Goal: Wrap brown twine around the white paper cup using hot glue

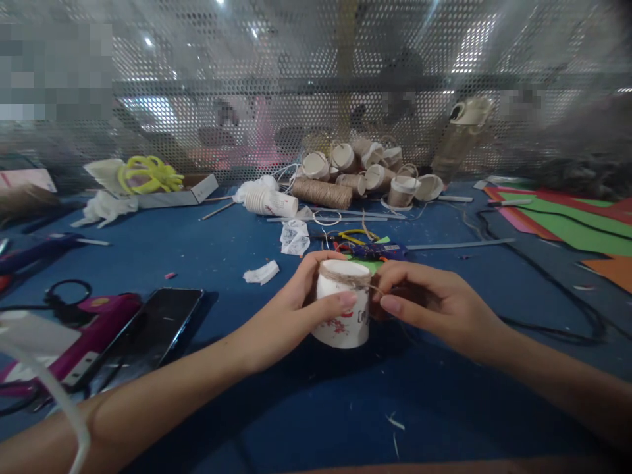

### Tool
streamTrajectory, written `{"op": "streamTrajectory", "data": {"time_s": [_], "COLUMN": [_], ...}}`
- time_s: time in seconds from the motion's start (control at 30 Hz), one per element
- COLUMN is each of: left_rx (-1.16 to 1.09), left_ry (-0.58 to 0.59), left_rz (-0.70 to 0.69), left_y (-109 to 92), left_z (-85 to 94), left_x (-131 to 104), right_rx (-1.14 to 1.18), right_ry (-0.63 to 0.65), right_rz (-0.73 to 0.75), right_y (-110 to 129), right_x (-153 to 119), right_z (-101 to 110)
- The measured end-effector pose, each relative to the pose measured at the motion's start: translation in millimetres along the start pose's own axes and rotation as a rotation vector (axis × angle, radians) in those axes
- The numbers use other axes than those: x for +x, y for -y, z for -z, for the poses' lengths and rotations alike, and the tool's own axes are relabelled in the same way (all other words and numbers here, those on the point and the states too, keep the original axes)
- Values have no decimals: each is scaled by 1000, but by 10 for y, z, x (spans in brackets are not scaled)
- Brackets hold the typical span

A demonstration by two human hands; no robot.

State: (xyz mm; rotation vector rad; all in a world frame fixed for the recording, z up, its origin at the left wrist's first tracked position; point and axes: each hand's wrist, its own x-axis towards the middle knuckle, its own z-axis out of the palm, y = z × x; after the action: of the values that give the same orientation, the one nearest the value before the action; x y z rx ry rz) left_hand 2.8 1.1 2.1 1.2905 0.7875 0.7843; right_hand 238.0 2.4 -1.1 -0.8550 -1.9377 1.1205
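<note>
A white paper cup [340, 329] with red and black print is held just above the blue table, its printed side facing me. Brown twine [344, 276] wraps around it near the top edge. My left hand [309, 296] is closed around the cup, thumb across the front and fingers behind. At the cup's right side, my right hand [419, 293] pinches the loose twine end between thumb and fingers. Some of its fingers are hidden behind the thumb. Just behind the cup lies a blue tool [380, 250], possibly a glue gun, partly covered by the hands.
Twine-wrapped cups [378, 176], a twine roll [323, 193] and stacked paper cups [270, 203] lie along the back. A phone [162, 322] and a magenta power strip [106, 329] are at left. Coloured sheets [567, 220] and a black cable [582, 289] lie at right. A perforated metal screen [296, 79] stands behind.
</note>
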Motion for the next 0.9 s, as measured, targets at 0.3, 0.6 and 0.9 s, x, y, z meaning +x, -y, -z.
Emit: {"op": "streamTrajectory", "data": {"time_s": [0.3, 0.6, 0.9], "left_rx": [-29, 18, 9], "left_ry": [-117, -116, -60], "left_rz": [-143, -107, 45], "left_y": [31, -3, -32], "left_z": [32, 15, 29], "left_x": [9, -12, 33], "right_rx": [-441, -1059, -1220], "right_ry": [133, -94, -72], "right_rz": [448, 416, -463], "right_y": [-21, -72, -274], "right_x": [3, 7, 156], "right_z": [-36, 169, 474]}}
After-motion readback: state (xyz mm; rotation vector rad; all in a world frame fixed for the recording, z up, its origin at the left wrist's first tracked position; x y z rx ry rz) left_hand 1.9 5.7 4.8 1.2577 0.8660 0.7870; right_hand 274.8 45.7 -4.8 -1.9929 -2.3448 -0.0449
